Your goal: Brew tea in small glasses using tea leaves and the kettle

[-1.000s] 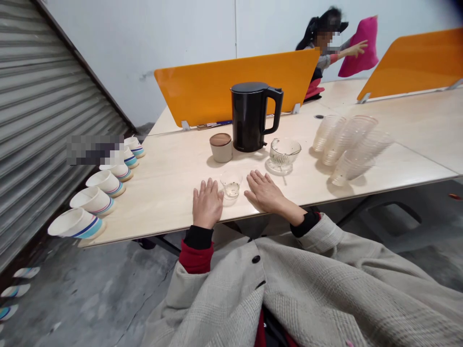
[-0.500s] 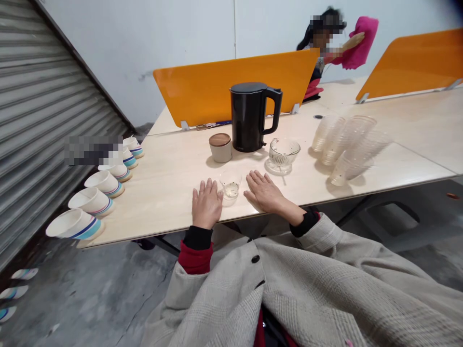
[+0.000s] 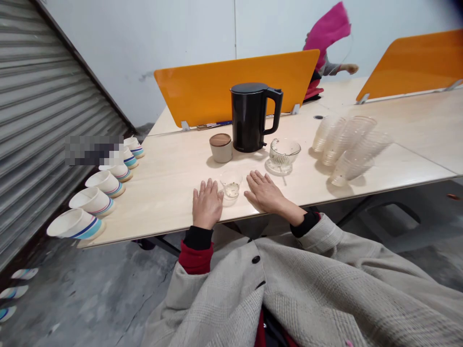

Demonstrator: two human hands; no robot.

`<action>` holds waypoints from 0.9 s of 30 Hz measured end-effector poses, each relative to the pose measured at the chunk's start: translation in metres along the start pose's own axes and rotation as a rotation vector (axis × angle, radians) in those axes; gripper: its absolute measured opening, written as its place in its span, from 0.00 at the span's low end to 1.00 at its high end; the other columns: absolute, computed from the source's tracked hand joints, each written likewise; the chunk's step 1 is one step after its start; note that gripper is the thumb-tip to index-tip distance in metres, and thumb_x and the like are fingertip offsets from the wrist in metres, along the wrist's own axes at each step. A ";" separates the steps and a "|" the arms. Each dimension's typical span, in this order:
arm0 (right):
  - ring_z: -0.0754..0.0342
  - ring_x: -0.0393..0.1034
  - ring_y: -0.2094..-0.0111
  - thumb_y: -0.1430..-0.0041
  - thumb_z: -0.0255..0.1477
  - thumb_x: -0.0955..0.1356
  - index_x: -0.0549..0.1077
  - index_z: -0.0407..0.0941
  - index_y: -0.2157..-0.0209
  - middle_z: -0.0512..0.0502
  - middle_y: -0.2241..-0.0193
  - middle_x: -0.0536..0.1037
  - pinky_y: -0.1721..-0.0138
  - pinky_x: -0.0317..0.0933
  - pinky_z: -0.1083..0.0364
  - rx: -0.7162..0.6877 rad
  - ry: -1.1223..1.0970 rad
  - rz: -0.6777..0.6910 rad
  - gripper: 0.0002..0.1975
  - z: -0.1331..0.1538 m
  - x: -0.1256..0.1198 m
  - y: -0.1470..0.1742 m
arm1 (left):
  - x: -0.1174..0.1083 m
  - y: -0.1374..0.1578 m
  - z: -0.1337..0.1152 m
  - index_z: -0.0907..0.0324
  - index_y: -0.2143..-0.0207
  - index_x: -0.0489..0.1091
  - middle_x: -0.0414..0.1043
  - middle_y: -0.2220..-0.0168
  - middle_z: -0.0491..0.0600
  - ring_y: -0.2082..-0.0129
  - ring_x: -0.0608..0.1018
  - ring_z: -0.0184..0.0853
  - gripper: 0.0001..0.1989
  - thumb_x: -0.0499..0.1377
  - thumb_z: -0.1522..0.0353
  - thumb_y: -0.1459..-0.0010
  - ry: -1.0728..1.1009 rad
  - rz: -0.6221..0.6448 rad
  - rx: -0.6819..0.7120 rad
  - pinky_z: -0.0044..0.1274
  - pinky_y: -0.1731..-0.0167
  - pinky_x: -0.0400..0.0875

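Note:
My left hand lies palm down on the light wooden table, fingers stretched out. My right hand rests flat as well, its fingers pointing up and left. Between the two stands a small clear plastic cup with dark specks low inside it. Neither hand holds anything. Behind the cup are a beige canister with a wooden lid and a black electric kettle, handle to the right. A ribbed glass dripper on a clear base sits beyond my right hand.
Stacks of clear plastic cups stand to the right. Several striped paper cups line the left edge. Orange dividers cross the table's back. Behind them another person's hand shows beside a pink cloth.
My hands and the things on the table have stayed put. Behind the divider, the other person's pink cloth has swung up and to the left, and now covers their head.

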State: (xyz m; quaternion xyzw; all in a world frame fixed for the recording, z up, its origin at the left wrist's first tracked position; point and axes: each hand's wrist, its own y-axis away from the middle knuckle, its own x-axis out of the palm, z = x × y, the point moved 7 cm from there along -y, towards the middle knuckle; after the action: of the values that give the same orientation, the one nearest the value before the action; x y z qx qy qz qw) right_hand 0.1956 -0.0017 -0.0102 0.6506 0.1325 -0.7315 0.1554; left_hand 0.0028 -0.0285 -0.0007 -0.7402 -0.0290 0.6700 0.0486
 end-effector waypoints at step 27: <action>0.35 0.41 0.22 0.25 0.43 0.56 0.55 0.32 0.25 0.30 0.23 0.49 0.24 0.40 0.36 -0.003 -0.003 -0.008 0.38 0.000 -0.001 0.000 | 0.001 -0.001 0.000 0.59 0.27 0.61 0.55 0.24 0.54 0.23 0.58 0.51 0.29 0.43 0.61 0.24 0.018 -0.016 0.009 0.50 0.26 0.54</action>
State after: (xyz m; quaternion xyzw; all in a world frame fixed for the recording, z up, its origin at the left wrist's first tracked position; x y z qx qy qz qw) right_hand 0.1955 -0.0020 -0.0095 0.6487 0.1358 -0.7329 0.1535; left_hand 0.0025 -0.0278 -0.0017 -0.7457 -0.0314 0.6631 0.0574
